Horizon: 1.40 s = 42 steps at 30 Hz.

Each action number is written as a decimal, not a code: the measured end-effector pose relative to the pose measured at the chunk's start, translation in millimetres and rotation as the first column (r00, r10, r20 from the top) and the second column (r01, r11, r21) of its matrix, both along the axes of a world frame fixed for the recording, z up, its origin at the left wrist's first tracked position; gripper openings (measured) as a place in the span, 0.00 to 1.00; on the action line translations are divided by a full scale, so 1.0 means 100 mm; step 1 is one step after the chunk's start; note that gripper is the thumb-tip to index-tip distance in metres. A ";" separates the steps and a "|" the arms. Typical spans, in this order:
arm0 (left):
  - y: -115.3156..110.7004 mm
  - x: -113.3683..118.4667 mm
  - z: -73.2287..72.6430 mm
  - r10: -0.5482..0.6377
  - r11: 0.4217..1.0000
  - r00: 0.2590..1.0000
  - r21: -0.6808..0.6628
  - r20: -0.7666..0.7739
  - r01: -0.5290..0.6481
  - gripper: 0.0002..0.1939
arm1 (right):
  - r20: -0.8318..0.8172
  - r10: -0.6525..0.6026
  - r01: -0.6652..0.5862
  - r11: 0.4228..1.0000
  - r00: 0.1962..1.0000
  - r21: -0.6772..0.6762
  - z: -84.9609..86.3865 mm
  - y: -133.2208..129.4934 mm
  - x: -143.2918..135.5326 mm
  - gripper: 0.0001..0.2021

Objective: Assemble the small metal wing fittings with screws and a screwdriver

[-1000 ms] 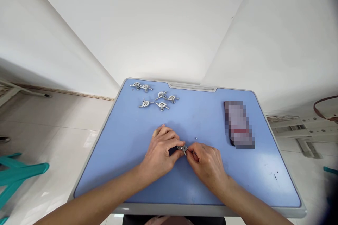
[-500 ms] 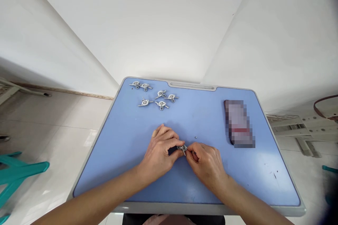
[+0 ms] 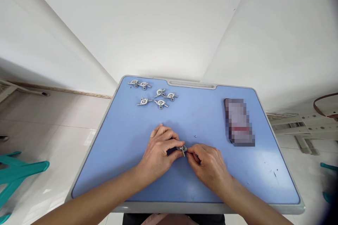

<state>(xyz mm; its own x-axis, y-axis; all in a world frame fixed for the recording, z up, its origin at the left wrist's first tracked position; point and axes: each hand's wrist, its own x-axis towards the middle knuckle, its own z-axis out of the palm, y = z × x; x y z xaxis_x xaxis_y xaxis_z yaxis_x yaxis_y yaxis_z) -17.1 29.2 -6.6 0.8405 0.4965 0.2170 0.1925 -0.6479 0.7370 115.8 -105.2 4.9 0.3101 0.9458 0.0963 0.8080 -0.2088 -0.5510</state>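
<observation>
Between the thumb and index finger of my left hand [image 3: 161, 151] is a small silvery metal valve [image 3: 182, 148] with a flange and a short lever, held just above the desk. My right hand [image 3: 207, 161] is closed in a pinch at the valve's right side, its fingertips touching or almost touching it. A dark bit shows inside the right fingers, too small to make out. Beyond the right hand a tiny metal screw-like piece [image 3: 195, 136] lies on the desk. Several similar valves [image 3: 161, 103] lie loose near the far left of the desk.
The blue desk top [image 3: 126, 130] has a raised grey rim and a pen groove [image 3: 191, 84] at its far edge, close to a white wall. A phone-like object [image 3: 239, 123], pixelated, lies on the right. A green stool [image 3: 23, 172] stands on the floor at left.
My right fingertips have shifted very slightly right, away from the valve. My left hand keeps the same hold, and the view has tilted a little.
</observation>
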 end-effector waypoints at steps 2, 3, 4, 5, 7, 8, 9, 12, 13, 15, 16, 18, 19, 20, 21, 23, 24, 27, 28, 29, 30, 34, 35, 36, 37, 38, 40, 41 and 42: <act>0.00 0.00 -0.01 -0.002 1.000 1.000 0.006 -0.006 0.002 0.09 | -0.094 -0.015 0.010 0.998 0.995 -0.058 0.06 0.00 0.02 0.06; 0.00 0.00 -0.01 -0.005 1.000 1.000 0.010 -0.012 0.005 0.09 | -0.168 -0.032 0.016 0.996 0.985 -0.093 0.10 0.00 0.04 0.05; 0.01 -0.01 -0.01 -0.008 1.000 1.000 0.014 -0.019 0.009 0.08 | -0.254 -0.060 0.029 0.992 0.965 -0.123 0.14 0.00 0.06 0.06; 0.01 -0.01 -0.01 -0.011 1.000 1.000 0.019 -0.027 0.011 0.08 | -0.339 -0.100 0.053 0.988 0.936 -0.145 0.19 -0.01 0.10 0.07; 0.01 -0.01 -0.01 -0.018 0.999 0.999 0.027 -0.039 0.019 0.07 | -0.460 -0.190 0.126 0.978 0.868 -0.166 0.25 -0.02 0.17 0.10; 0.01 -0.01 -0.01 -0.021 0.999 0.999 0.030 -0.040 0.023 0.07 | -0.486 -0.227 0.165 0.972 0.844 -0.167 0.27 -0.03 0.21 0.10; 0.01 -0.01 -0.02 -0.024 0.999 0.999 0.033 -0.040 0.026 0.07 | -0.492 -0.254 0.198 0.966 0.833 -0.164 0.29 -0.03 0.25 0.11; 0.01 -0.01 -0.02 -0.030 0.999 0.999 0.041 -0.030 0.031 0.05 | -0.476 -0.283 0.289 0.955 0.832 -0.064 0.34 -0.05 0.33 0.11; 0.01 -0.01 -0.02 -0.031 0.999 0.999 0.041 -0.028 0.032 0.05 | -0.479 -0.282 0.321 0.947 0.831 -0.001 0.36 -0.05 0.35 0.12; 0.01 -0.01 -0.04 -0.036 0.999 0.999 0.037 -0.025 0.037 0.05 | -0.494 -0.258 0.352 0.930 0.830 0.104 0.40 -0.05 0.38 0.13; 0.01 -0.02 -0.04 -0.039 0.999 0.999 0.035 -0.022 0.039 0.05 | -0.486 -0.238 0.333 0.936 0.841 0.117 0.42 -0.04 0.38 0.14; 0.01 -0.02 -0.06 -0.040 0.999 0.999 0.034 -0.016 0.041 0.06 | -0.383 -0.201 0.240 0.969 0.902 0.057 0.43 -0.03 0.39 0.13; 0.01 -0.02 -0.07 -0.039 0.999 0.999 0.035 -0.012 0.039 0.06 | -0.284 -0.182 0.189 0.982 0.942 -0.003 0.42 -0.02 0.39 0.11; 0.01 -0.02 -0.07 -0.036 0.999 0.999 0.037 -0.009 0.036 0.05 | -0.165 -0.161 0.152 0.986 0.973 -0.068 0.41 -0.01 0.39 0.09; 0.02 -0.02 -0.08 -0.032 0.999 0.999 0.038 -0.008 0.032 0.05 | -0.043 -0.138 0.132 0.983 0.989 -0.126 0.39 0.01 0.38 0.07; 0.02 -0.01 -0.08 -0.028 0.999 1.000 0.039 -0.011 0.028 0.05 | 0.144 -0.092 0.120 0.971 0.985 -0.205 0.33 0.05 0.36 0.05; 0.02 -0.01 -0.07 -0.027 0.999 1.000 0.037 -0.015 0.028 0.05 | 0.196 -0.073 0.117 0.967 0.978 -0.228 0.31 0.07 0.35 0.05; 0.01 0.00 -0.05 -0.032 0.999 0.999 0.026 -0.032 0.033 0.06 | 0.207 -0.060 0.099 0.978 0.976 -0.184 0.31 0.11 0.35 0.06; 0.01 0.00 -0.04 -0.033 0.999 0.999 0.025 -0.034 0.033 0.06 | 0.159 -0.075 0.097 0.986 0.984 -0.133 0.32 0.11 0.35 0.07; 0.01 0.00 -0.04 -0.031 0.999 0.999 0.025 -0.034 0.032 0.06 | 0.090 -0.098 0.105 0.992 0.991 -0.074 0.35 0.11 0.36 0.10; 0.01 0.00 -0.03 -0.030 0.999 0.999 0.026 -0.030 0.031 0.06 | 0.014 -0.124 0.124 0.992 0.992 -0.019 0.38 0.10 0.37 0.12; 0.01 0.00 -0.04 -0.034 0.999 0.999 0.030 -0.006 0.034 0.05 | -0.032 -0.139 0.141 0.989 0.990 0.040 0.46 0.05 0.39 0.14; 0.01 0.00 -0.04 -0.036 0.999 0.999 0.029 -0.002 0.036 0.05 | 0.047 -0.104 0.104 0.995 0.994 -0.003 0.46 0.05 0.38 0.12; 0.01 0.00 -0.04 -0.036 0.999 0.999 0.029 0.000 0.036 0.05 | 0.136 -0.058 0.068 0.995 0.989 -0.069 0.45 0.06 0.36 0.10; 0.01 0.00 -0.04 -0.035 0.999 0.999 0.029 0.002 0.035 0.06 | 0.218 -0.012 0.045 0.988 0.976 -0.150 0.43 0.08 0.34 0.08; 0.01 0.00 -0.04 -0.033 0.999 0.999 0.030 0.002 0.033 0.05 | 0.288 0.023 0.046 0.973 0.957 -0.228 0.42 0.10 0.32 0.07; 0.01 0.01 -0.03 -0.031 0.999 1.000 0.028 -0.001 0.031 0.05 | 0.383 0.051 0.087 0.938 0.923 -0.334 0.39 0.16 0.29 0.06; 0.01 0.01 -0.02 -0.032 0.999 0.999 0.025 -0.008 0.032 0.05 | 0.413 0.053 0.111 0.925 0.909 -0.363 0.39 0.20 0.28 0.05; 0.01 0.01 -0.01 -0.034 0.999 0.999 0.020 -0.017 0.034 0.05 | 0.434 0.059 0.126 0.914 0.899 -0.386 0.39 0.23 0.27 0.06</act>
<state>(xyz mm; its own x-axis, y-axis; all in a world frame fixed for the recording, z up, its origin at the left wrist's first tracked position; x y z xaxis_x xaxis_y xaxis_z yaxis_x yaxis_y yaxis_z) -15.9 30.3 -8.0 0.8603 0.4636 0.2122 0.1826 -0.6687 0.7208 142.4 -82.0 44.3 0.3575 0.9215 -0.1520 0.9312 -0.3641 -0.0171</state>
